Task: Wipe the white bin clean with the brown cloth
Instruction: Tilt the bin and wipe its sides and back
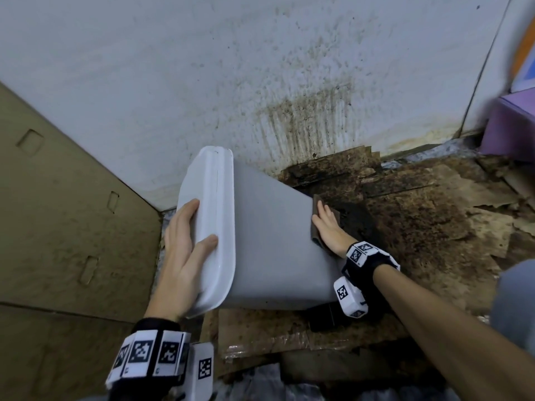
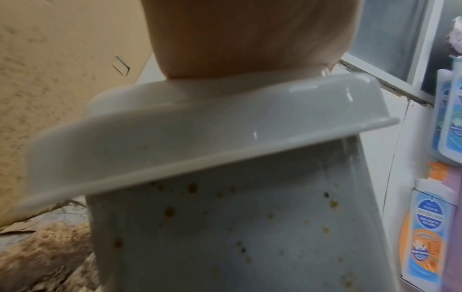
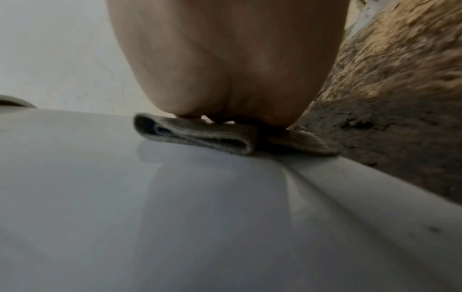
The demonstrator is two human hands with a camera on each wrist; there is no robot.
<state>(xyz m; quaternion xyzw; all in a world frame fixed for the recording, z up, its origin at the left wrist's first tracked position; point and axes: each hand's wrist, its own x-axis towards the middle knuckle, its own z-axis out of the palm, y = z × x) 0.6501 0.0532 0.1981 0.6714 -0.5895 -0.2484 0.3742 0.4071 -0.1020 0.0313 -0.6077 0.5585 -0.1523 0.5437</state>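
Observation:
The white bin [image 1: 269,241] lies tilted on its side, its lid [image 1: 214,198] facing left. My left hand [image 1: 185,247] is spread over the lid, fingers on its face and thumb on the rim. My right hand [image 1: 327,224] presses flat on the folded brown cloth [image 1: 335,217] at the far right edge of the bin's upper side. In the right wrist view the cloth [image 3: 200,136] sits folded under the palm [image 3: 225,59] on the smooth bin wall [image 3: 175,217]. In the left wrist view, brown spots dot the bin wall [image 2: 225,227] below the lid [image 2: 200,128].
A cardboard sheet [image 1: 58,212] stands at the left. The white wall [image 1: 289,82] behind is streaked with brown stains. Stained, soggy cardboard [image 1: 419,212] covers the floor to the right. A purple box [image 1: 509,131] sits at the far right, with soap bottles [image 2: 450,118] nearby.

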